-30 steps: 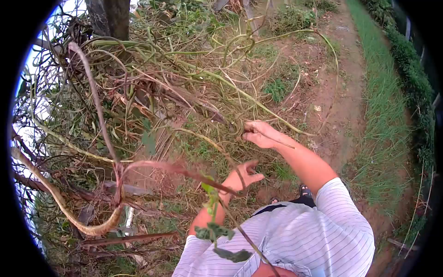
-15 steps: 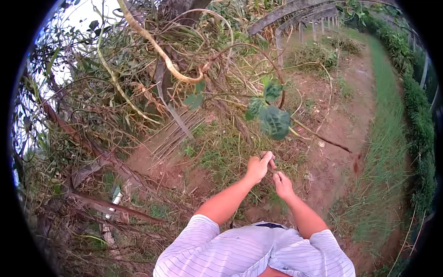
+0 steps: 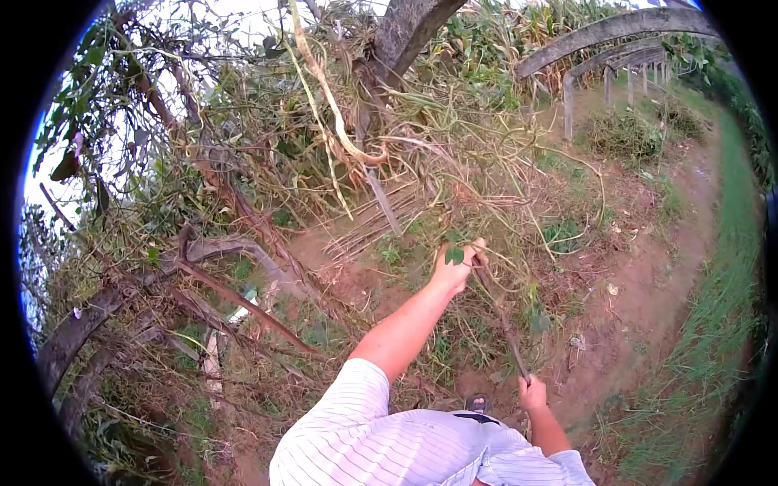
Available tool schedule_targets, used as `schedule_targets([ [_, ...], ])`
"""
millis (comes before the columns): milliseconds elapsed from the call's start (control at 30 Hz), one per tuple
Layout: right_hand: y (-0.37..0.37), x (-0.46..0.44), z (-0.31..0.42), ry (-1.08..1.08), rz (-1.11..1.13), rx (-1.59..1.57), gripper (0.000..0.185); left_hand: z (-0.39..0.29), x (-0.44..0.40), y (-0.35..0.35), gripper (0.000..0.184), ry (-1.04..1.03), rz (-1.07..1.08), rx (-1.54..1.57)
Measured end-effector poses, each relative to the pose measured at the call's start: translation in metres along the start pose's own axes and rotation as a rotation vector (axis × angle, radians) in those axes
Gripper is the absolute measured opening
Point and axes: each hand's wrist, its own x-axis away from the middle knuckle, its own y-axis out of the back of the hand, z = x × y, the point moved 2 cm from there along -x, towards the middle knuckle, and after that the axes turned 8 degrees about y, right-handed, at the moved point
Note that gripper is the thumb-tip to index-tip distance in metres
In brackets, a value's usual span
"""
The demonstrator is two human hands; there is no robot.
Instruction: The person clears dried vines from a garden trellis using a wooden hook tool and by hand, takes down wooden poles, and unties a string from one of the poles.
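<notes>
Dark stick (image 3: 504, 328) gripped between two spaced hands, at the edge of tangled vines (image 3: 486, 182).
Left hand (image 3: 455, 267) closes round its far end among the stems, right hand (image 3: 532, 392) round its near end by the striped shirt (image 3: 381, 454); the wide spacing probably steadies it and gives leverage.

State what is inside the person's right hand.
The right hand holds the lower part of a brown stick; whatever its grip covers cannot be seen.
</notes>
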Motion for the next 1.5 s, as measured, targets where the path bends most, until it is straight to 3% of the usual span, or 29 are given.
schedule_targets([
  [100,0.008,0.011,-0.009,-0.042,0.031,0.058,0.034,-0.009,0.022,-0.011,0.017,-0.04,-0.06,-0.126],
  [167,0.015,0.046,-0.036,-0.153,0.098,0.085,0.034,-0.055,0.014,-0.009,0.014,-0.089,-0.104,0.253],
  [233,0.011,0.112,-0.1,-0.136,0.095,0.184,0.035,-0.091,-0.012,0.013,0.021,-0.076,-0.086,0.205],
  [300,0.024,0.196,-0.141,-0.276,0.233,0.291,0.034,-0.119,-0.02,0.039,0.015,-0.158,-0.202,0.313],
  [333,0.017,0.24,-0.213,-0.26,0.352,0.26,0.03,-0.124,-0.036,0.051,0.015,-0.2,-0.099,0.238],
  [367,0.044,0.279,-0.204,-0.354,0.41,0.327,0.028,-0.134,-0.045,0.055,0.017,-0.198,-0.141,0.123],
  [500,0.142,0.34,-0.193,-0.513,0.564,0.55,0.029,-0.197,-0.035,0.025,0.02,-0.221,-0.086,0.258],
  [600,0.173,0.344,-0.184,-0.511,0.375,0.57,0.035,-0.184,-0.043,0.009,0.02,-0.101,0.006,0.368],
  [667,0.165,0.318,-0.172,-0.396,-0.004,0.368,0.023,-0.166,-0.043,0.001,0.018,-0.097,0.038,0.382],
  [733,0.164,0.248,-0.099,-0.316,-0.103,0.308,0.019,-0.16,-0.047,0.002,0.013,-0.054,0.035,0.338],
  [800,0.15,0.193,-0.07,-0.105,-0.329,0.225,0.015,-0.15,-0.042,-0.015,0.012,-0.03,0.002,0.36],
  [933,0.162,0.161,-0.026,-0.037,-0.258,0.358,0.016,-0.152,-0.046,-0.003,0.014,-0.041,-0.037,0.352],
  [967,0.165,0.181,-0.046,-0.087,-0.166,0.377,0.015,-0.153,-0.055,0.008,0.013,-0.05,-0.033,0.361],
  [1000,0.172,0.208,-0.068,-0.137,-0.078,0.394,0.017,-0.155,-0.059,0.019,0.012,-0.08,-0.183,0.34],
  [1033,0.186,0.246,-0.085,-0.232,-0.074,0.411,0.012,-0.156,-0.083,0.041,0.012,-0.18,-0.185,0.446],
  [1067,0.203,0.306,-0.123,-0.299,-0.023,0.592,0.011,-0.159,-0.098,0.067,0.01,-0.131,-0.146,0.508],
  [1100,0.227,0.362,-0.148,-0.215,-0.157,0.46,0.013,-0.163,-0.099,0.085,0.008,-0.303,-0.192,0.41],
  [1133,0.253,0.419,-0.154,-0.375,-0.063,0.64,0.015,-0.172,-0.088,0.097,0.008,-0.274,-0.25,0.382],
  [1167,0.279,0.469,-0.151,-0.512,0.056,0.873,0.018,-0.177,-0.086,0.114,0.011,-0.232,-0.326,0.162],
  [1233,0.317,0.549,-0.137,-0.631,0.256,1.194,0.025,-0.18,-0.097,0.144,0.016,-0.236,-0.413,0.237],
  [1267,0.324,0.572,-0.132,-0.661,0.317,1.293,0.029,-0.177,-0.088,0.144,0.022,-0.201,-0.324,0.123],
  [1300,0.331,0.587,-0.128,-0.707,0.345,1.312,0.033,-0.163,-0.086,0.148,0.032,-0.21,-0.303,0.195],
  [1367,0.34,0.564,-0.099,-1.127,0.048,0.914,0.016,-0.115,-0.098,0.175,0.03,-0.025,-0.367,0.26],
  [1500,0.334,0.531,-0.05,-1.409,0.175,0.833,0.023,0.002,-0.069,0.187,0.039,0.008,-0.462,0.404],
])
